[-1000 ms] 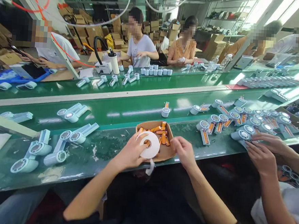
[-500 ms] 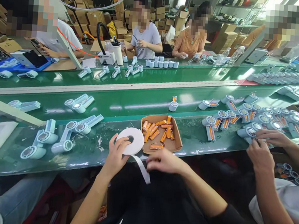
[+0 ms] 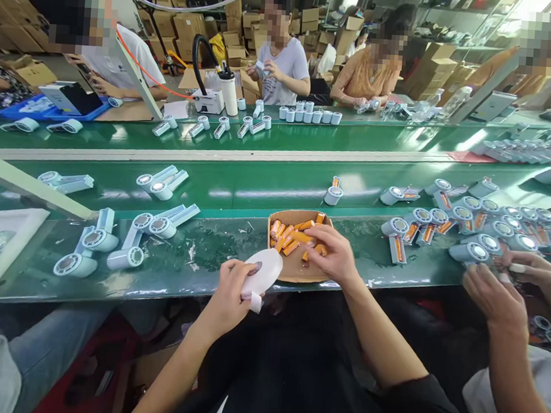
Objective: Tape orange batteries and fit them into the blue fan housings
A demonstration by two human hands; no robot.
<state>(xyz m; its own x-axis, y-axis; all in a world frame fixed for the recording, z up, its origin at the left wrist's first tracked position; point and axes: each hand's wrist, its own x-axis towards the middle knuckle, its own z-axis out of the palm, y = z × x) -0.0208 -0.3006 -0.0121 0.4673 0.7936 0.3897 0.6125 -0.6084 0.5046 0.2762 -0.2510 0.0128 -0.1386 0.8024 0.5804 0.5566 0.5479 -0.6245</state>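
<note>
My left hand (image 3: 234, 292) is closed on a roll of white tape (image 3: 265, 270), tilted, with a short loose end (image 3: 255, 302) hanging by the fingers. Over a shallow cardboard box (image 3: 299, 272) is my right hand (image 3: 332, 253), its fingertips pinching an orange battery (image 3: 303, 237) that looks blurred. Several more orange batteries (image 3: 281, 231) lie in a heap at the back and middle of the box. Part of the box's right side is hidden behind my right hand.
Light-blue handheld housings (image 3: 98, 238) lie on the bench to the left. More housings, many holding orange batteries (image 3: 398, 248), crowd the right, where a co-worker's hands (image 3: 498, 294) work. A green conveyor (image 3: 257, 192) runs behind the box. People sit across it.
My right hand has moved from beside the tape strip up over the box, and the battery at the box's front has left its spot. The tape roll has tilted and dropped lower.
</note>
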